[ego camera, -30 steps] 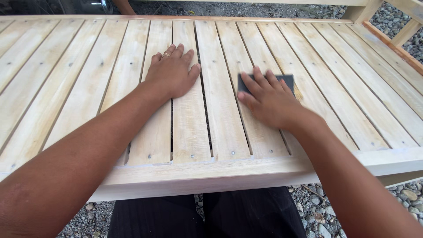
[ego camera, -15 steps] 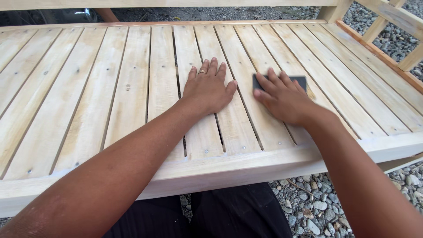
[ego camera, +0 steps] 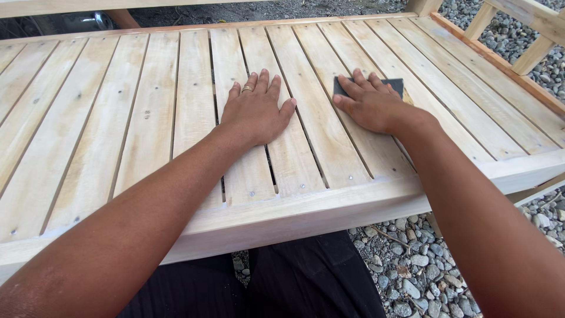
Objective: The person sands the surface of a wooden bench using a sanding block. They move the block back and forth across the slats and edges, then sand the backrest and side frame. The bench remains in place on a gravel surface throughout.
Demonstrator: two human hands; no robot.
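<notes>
- Left hand [ego camera: 257, 112]: open and flat, palm down on the slats of the wooden bench [ego camera: 88, 153], fingers close together and pointing toward the far edge; it holds nothing (a ring [ego camera: 247, 89] shows on one finger).
- Right hand [ego camera: 372, 105]: also spread flat, palm down, pressing on a sanding pad [ego camera: 395, 86]; the fingers lie extended over it rather than curled around it.
- Sanding pad: dark grey, flat and rectangular, mostly covered by the right hand, with only its far corners showing; it lies on the slats right of the bench's middle, nearer the right edge than the left.
- Wooden bench: pale, unfinished slats run from near edge to far edge, with narrow gaps between them and a front rail along the near edge.
- Gravel [ego camera: 412, 271]: grey stones below the near edge.
</notes>
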